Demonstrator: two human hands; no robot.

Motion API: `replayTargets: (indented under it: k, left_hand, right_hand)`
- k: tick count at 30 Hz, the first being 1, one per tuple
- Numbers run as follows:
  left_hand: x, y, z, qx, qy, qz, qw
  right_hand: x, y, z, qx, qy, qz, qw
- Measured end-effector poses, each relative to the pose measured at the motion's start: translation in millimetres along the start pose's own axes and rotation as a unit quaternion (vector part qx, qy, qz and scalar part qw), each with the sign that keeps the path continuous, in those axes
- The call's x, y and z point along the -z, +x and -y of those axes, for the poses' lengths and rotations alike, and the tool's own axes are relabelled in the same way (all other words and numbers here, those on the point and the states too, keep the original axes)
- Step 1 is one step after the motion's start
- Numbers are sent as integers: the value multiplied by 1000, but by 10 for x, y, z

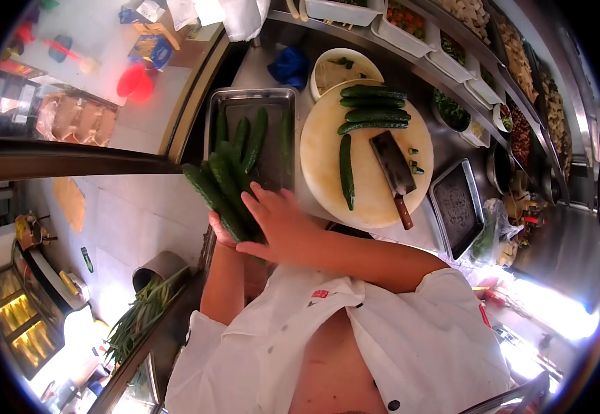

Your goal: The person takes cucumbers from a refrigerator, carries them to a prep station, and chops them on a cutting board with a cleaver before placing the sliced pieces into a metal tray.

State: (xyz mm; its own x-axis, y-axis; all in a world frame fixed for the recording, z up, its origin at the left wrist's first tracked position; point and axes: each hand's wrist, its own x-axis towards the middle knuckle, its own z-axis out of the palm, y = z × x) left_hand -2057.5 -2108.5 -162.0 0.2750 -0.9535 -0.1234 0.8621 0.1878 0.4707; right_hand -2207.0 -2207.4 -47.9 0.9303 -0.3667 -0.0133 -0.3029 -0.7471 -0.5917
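A bunch of green cucumbers [227, 190] is held between my two hands, over the front end of a metal tray. My left hand [223, 231] supports the bunch from below and the left side, its fingers partly hidden. Across the near end of the cucumbers lies my right hand [279, 219], fingers spread and pressing on them. More cucumbers [257, 141] rest in the tray [277, 103]. On the round cutting board [321, 148], several whole cucumbers [372, 102] lie in a stack, with a single cucumber [347, 172] apart. A cleaver [393, 164] lies beside small cucumber end pieces [416, 168].
Behind the board stands a white tub [324, 62], with a blue crumpled bag [288, 66] at its left. A dark shallow tray [457, 207] is right of the board. Food containers [403, 31] line the back shelf. Green onions [138, 321] stick out at lower left.
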Motion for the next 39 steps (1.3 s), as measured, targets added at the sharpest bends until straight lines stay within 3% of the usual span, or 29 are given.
replayTargets:
  k: [1,2,3,4,7,10,15,17,19,20,21,23,25,28,30,31,33,37,39]
  left_hand:
    - [21,53,-19,-40,-23,10,999]
    - [30,113,-6,-77,-50,22,995]
    - [39,143,-30,-67,-59,28,996]
    - [49,166,-100,-34,-62,86,994]
    - [-5,194,-198,23,-72,117,990]
    - [-72,310,-126,52,-51,87,994]
    - [-265,632,236,158,36,130,978]
    - [-521,797,475,254,60,104,960]
    - [-819,957,846,314,85,97,941]
    - [-908,1051,1068,340,103,119,927]
    - [-1120,1147,1288,366,121,140,912]
    - [-1698,1128,1668,376,192,142,895]
    - [-2076,1119,2186,406,217,200,865]
    - [-2449,995,3066,471,266,209,815]
    - [-2617,903,3696,507,258,235,788]
    - [-2703,828,3980,517,271,226,780]
    - [-2982,710,4439,536,272,206,772]
    - [-3136,626,5307,592,284,158,738]
    - [-3148,602,5535,595,249,174,744]
  right_hand:
    - [30,17,-60,12,85,-44,995]
    - [87,19,-122,2,78,-46,996]
    - [152,8,-178,-24,151,-46,987]
    - [209,-22,-227,-49,222,-49,973]
    - [110,-233,-501,-138,286,-69,946]
    - [210,-466,-656,-201,333,-77,918]
    - [457,-765,-785,-261,378,-93,883]
    - [553,-883,-826,-278,391,-99,872]
    - [583,-1045,-874,-311,268,-108,906]
    - [453,-1179,-997,-308,194,-187,913]
    - [508,-1336,-1061,-315,192,-201,907]
    - [708,-1782,-1200,-358,316,-270,836]
    - [813,-2294,-1276,-424,280,-309,804]
    - [960,-3095,-1467,-447,353,-341,748]
    - [954,-3634,-1703,-478,449,-369,659]
    - [852,-3899,-1877,-474,452,-371,658]
    - [653,-4366,-2229,-393,523,-461,599]
    - [727,-5007,-2529,-460,480,-476,576]
    - [701,-5229,-2700,-420,479,-477,605]
